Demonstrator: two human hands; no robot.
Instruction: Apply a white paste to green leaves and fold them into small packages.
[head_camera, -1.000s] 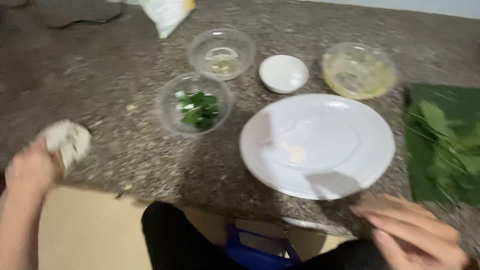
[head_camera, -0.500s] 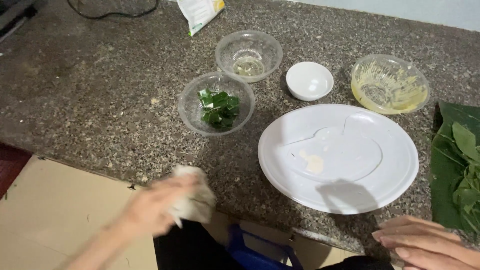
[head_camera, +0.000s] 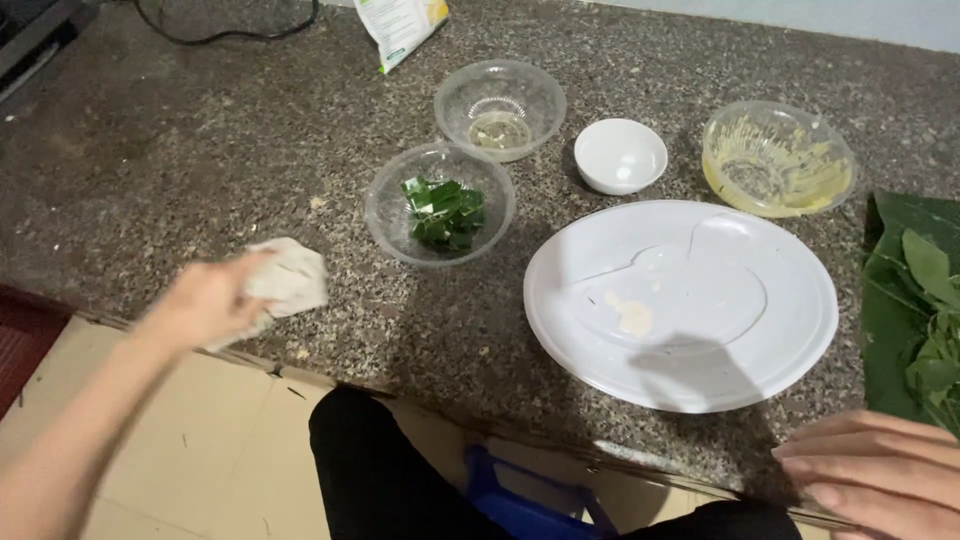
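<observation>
Left hand (head_camera: 205, 300) is bunched around a crumpled pale cloth (head_camera: 290, 278) at the counter's front edge, left of frame, right hand (head_camera: 880, 470) flat with fingers together lower right, so I'd guess a wide swipe could clip the glass bowl of chopped greens (head_camera: 440, 205) right beside it.

- I see a speckled grey stone counter (head_camera: 200, 150).
- On it sit a white plate (head_camera: 790, 330), a small white bowl (head_camera: 620, 155), and three clear bowls: one with chopped greens (head_camera: 440, 205), one nearly empty (head_camera: 500, 105), one smeared yellow (head_camera: 778, 158).
- A crumpled cloth (head_camera: 290, 280) lies near the front edge; leaves (head_camera: 920, 310) lie at the right.
</observation>
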